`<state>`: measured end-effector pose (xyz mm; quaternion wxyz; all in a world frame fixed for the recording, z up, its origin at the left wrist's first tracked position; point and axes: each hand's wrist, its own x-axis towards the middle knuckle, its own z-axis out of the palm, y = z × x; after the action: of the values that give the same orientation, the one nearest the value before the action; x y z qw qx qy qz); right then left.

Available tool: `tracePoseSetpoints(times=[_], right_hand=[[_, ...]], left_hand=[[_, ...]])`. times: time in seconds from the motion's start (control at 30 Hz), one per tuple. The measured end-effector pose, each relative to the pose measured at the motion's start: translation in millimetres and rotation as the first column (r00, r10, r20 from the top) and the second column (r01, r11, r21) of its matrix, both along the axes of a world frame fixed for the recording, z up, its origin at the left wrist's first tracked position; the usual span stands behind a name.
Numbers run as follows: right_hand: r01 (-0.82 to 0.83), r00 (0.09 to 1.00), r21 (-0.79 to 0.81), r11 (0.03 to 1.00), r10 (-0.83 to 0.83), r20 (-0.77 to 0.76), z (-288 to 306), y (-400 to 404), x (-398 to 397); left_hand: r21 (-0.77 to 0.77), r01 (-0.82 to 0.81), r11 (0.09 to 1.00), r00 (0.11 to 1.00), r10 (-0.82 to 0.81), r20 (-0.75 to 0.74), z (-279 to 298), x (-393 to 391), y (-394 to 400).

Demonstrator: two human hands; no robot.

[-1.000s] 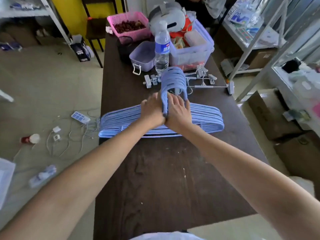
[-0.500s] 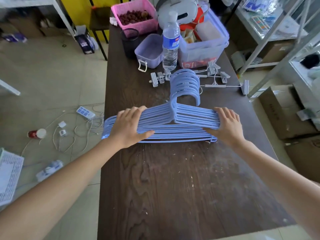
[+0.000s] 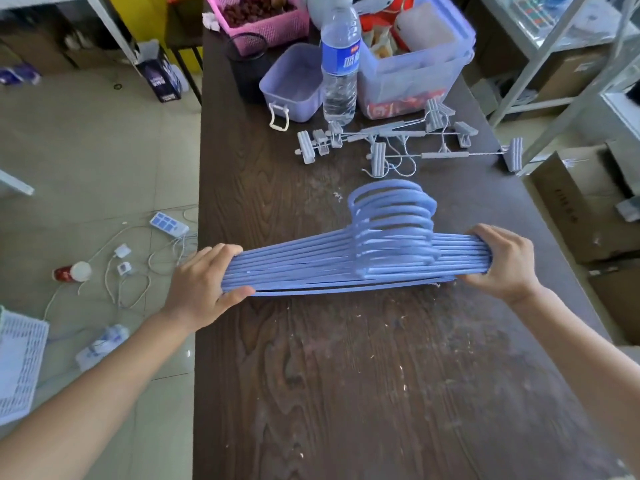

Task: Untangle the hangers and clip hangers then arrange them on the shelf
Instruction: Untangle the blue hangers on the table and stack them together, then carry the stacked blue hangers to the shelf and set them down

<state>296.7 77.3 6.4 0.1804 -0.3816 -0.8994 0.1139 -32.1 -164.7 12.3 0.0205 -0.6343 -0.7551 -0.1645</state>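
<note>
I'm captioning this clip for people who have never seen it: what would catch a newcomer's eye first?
A thick stack of blue hangers at the middle of the dark wooden table, gripped at its ends by the left hand and right hand. Behind it lies a tangle of grey clip hangers, before a water bottle and plastic bins.

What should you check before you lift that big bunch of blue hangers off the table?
1. Left hand has a grip on its end of the blue hangers: ok, fingers wrap over the top and the thumb is underneath.
2. Right hand has a grip on the other end: ok, fingers curl over the stack.
3. Hooks all face the same way: ok, they line up in one row.
4. Stack is free of the grey clip hangers: ok, bare table lies between them.
5. Every hanger is caught in the grip: cannot tell, the lowest ones are hidden.
6. Room on the shelf: cannot tell.
</note>
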Motion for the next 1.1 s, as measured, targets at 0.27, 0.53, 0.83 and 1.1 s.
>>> tracePoseSetpoints(times=[0.27, 0.53, 0.83, 1.1], right_hand=[[-0.033, 0.992, -0.01, 0.999, 0.031, -0.124, -9.5, 12.0, -3.7], [-0.137, 0.955, 0.082, 0.987, 0.153, -0.253, -15.7, 16.3, -6.2], [0.051, 0.997, 0.05, 0.997, -0.048, -0.056, 32.8, 38.5, 27.5], [0.45, 0.881, 0.005, 0.893, -0.443, -0.169, 173.1, 24.0, 260.3]], left_hand=[[0.018, -0.013, 1.0, 0.997, 0.012, 0.082, 0.7, -14.4, 12.8], [0.076, -0.006, 0.997, 1.0, 0.006, 0.01, -2.4, -16.7, 20.4], [-0.024, -0.033, 0.999, 0.999, 0.033, -0.003, 56.5, 10.0, 62.0], [0.006, 0.318, 0.948, 0.948, -0.318, 0.016, 198.0, 185.2, 201.3]])
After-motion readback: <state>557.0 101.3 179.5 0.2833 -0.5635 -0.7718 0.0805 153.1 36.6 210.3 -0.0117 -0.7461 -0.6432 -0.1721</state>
